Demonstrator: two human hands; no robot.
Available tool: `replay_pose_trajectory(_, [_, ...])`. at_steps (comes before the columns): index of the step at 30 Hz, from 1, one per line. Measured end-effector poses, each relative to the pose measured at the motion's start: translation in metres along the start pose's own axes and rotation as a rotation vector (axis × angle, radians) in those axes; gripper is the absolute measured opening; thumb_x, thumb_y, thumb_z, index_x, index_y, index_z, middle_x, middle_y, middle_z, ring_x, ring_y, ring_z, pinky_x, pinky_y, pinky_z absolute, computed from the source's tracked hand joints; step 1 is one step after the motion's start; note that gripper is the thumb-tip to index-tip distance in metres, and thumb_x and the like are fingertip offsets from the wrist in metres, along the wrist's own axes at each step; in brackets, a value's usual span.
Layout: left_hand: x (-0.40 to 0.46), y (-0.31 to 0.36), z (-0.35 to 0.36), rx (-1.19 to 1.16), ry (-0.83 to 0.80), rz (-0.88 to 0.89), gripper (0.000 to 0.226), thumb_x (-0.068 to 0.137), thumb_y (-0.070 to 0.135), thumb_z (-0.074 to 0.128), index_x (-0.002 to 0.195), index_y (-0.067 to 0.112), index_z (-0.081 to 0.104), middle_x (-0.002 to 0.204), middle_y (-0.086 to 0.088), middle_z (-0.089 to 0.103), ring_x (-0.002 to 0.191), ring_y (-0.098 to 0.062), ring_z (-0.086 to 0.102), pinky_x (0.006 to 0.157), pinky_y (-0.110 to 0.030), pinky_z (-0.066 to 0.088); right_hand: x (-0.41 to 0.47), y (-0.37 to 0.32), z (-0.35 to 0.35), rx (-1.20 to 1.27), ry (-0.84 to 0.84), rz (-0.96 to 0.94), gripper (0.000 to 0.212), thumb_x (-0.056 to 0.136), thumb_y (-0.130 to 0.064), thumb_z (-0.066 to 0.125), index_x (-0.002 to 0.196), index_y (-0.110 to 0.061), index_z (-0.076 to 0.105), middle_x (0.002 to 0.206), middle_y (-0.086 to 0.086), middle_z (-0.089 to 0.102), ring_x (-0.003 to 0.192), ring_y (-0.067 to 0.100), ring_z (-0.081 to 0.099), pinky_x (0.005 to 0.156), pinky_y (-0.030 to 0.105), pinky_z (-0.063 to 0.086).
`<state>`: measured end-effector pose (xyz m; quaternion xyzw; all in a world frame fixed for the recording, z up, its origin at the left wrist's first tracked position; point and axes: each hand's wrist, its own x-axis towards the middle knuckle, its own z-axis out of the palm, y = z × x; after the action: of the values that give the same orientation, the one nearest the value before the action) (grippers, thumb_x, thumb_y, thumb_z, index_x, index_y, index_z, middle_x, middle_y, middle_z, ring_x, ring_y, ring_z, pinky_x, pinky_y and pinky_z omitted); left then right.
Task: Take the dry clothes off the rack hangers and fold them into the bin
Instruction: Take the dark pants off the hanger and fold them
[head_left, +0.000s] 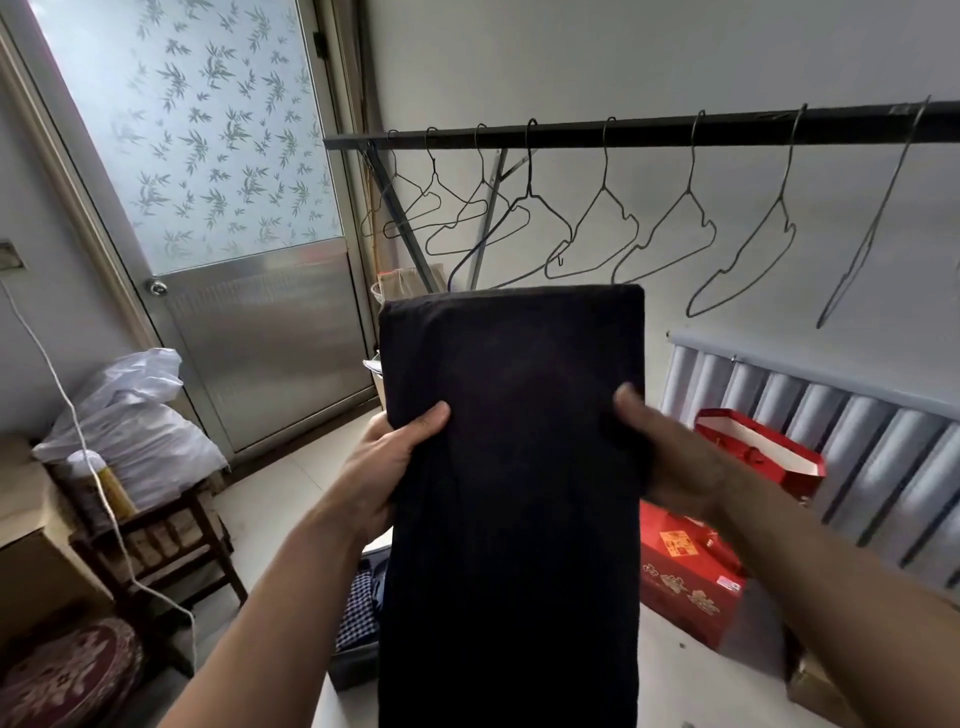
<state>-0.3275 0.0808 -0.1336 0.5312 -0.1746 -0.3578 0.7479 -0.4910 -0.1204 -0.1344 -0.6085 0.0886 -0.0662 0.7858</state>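
A dark, folded garment (511, 467) hangs in front of me as a long flat panel. My left hand (387, 452) grips its left edge, thumb on the front. My right hand (670, 457) grips its right edge the same way. Above and behind, a black rack bar (623, 130) carries several bare wire hangers (602, 228). The bin (358, 629) sits low behind the garment, mostly hidden; folded checked cloth (356, 605) shows inside it.
A door with frosted leaf-pattern glass (208, 156) stands at the left. Below it a wooden stool (166, 540) holds white bags (130, 426). Red gift bags and boxes (696, 577) sit on the floor at the right, in front of a ribbed grey panel (857, 447).
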Motion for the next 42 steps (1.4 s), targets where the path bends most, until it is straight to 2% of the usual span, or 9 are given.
replay_pose_trajectory(6, [0.021,0.012,-0.020,0.031,0.073,-0.038,0.022,0.091,0.014,0.064,0.110,0.004,0.068,0.100,-0.015,0.076,0.084,-0.024,0.074,0.073,-0.036,0.062,0.026,0.015,0.018,-0.139,0.339,-0.069,0.046,0.078,0.001,0.073,0.121,-0.008,0.059,0.116,0.011,0.070,0.105,0.027,0.068,0.096,0.043,0.053])
replay_pose_trajectory(12, [0.051,0.019,-0.046,0.273,0.215,-0.004,0.019,0.094,0.013,0.062,0.106,-0.001,0.068,0.077,-0.008,0.073,0.061,-0.013,0.067,0.054,-0.021,0.055,0.055,0.016,0.033,-0.184,0.618,-0.162,0.089,0.081,-0.008,0.075,0.150,-0.039,0.028,0.146,0.004,0.039,0.129,0.025,0.048,0.098,0.038,0.052])
replay_pose_trajectory(15, [0.059,0.017,-0.057,0.218,0.255,0.017,0.040,0.092,0.020,0.067,0.129,0.012,0.054,0.105,-0.009,0.068,0.073,-0.012,0.063,0.058,-0.023,0.054,0.063,0.016,0.038,-0.072,0.628,-0.197,0.061,0.085,-0.004,0.071,0.131,-0.041,0.055,0.132,0.007,0.052,0.114,0.025,0.058,0.087,0.041,0.058])
replay_pose_trajectory(19, [0.047,0.018,-0.062,0.100,-0.060,0.073,0.041,0.085,0.022,0.073,0.125,0.025,0.062,0.114,-0.011,0.062,0.090,-0.017,0.063,0.078,-0.028,0.059,0.073,0.015,0.045,0.030,0.669,-0.235,0.024,0.086,0.007,0.062,0.082,-0.014,0.072,0.082,0.005,0.069,0.081,0.020,0.063,0.071,0.030,0.057])
replay_pose_trajectory(24, [0.047,0.015,-0.063,0.812,-0.057,0.181,0.087,0.063,0.007,0.088,0.140,0.022,0.050,0.121,-0.005,0.060,0.111,-0.018,0.061,0.095,-0.027,0.052,0.077,0.006,0.042,0.089,0.634,-0.195,0.020,0.086,0.002,0.066,0.097,-0.013,0.071,0.091,0.008,0.070,0.079,0.019,0.067,0.069,0.028,0.061])
replay_pose_trajectory(29, [0.050,0.020,-0.052,1.164,0.104,0.380,0.046,0.082,0.009,0.074,0.124,0.022,0.063,0.104,0.000,0.068,0.104,-0.018,0.060,0.093,-0.035,0.048,0.061,0.003,0.030,-0.606,0.409,-0.054,0.075,0.071,-0.007,0.083,0.135,-0.021,0.045,0.118,-0.001,0.056,0.106,0.016,0.060,0.093,0.031,0.053])
replay_pose_trajectory(34, [0.045,0.026,-0.040,1.364,0.158,0.455,0.014,0.091,0.020,0.067,0.104,0.017,0.070,0.094,0.000,0.054,0.097,-0.021,0.053,0.077,-0.029,0.036,0.053,0.000,0.019,-1.003,0.481,-0.096,0.028,0.082,-0.008,0.072,0.100,-0.028,0.066,0.089,-0.005,0.068,0.088,0.011,0.065,0.077,0.027,0.054])
replay_pose_trajectory(38, [0.047,0.020,-0.047,1.239,0.229,0.486,0.011,0.081,0.028,0.079,0.083,0.026,0.069,0.102,0.002,0.048,0.105,-0.018,0.045,0.089,-0.030,0.039,0.042,-0.015,0.004,-1.085,0.524,-0.159,0.014,0.083,-0.012,0.072,0.081,-0.025,0.069,0.076,-0.002,0.070,0.074,0.015,0.068,0.060,0.026,0.052])
replay_pose_trajectory(42, [0.043,0.002,-0.036,0.478,0.175,0.339,0.011,0.091,0.015,0.067,0.100,0.013,0.071,0.106,0.000,0.070,0.102,-0.018,0.064,0.087,-0.026,0.055,0.040,-0.018,-0.014,-0.636,0.469,-0.235,0.015,0.084,-0.007,0.071,0.082,-0.021,0.069,0.092,0.003,0.070,0.084,0.013,0.067,0.065,0.013,0.050])
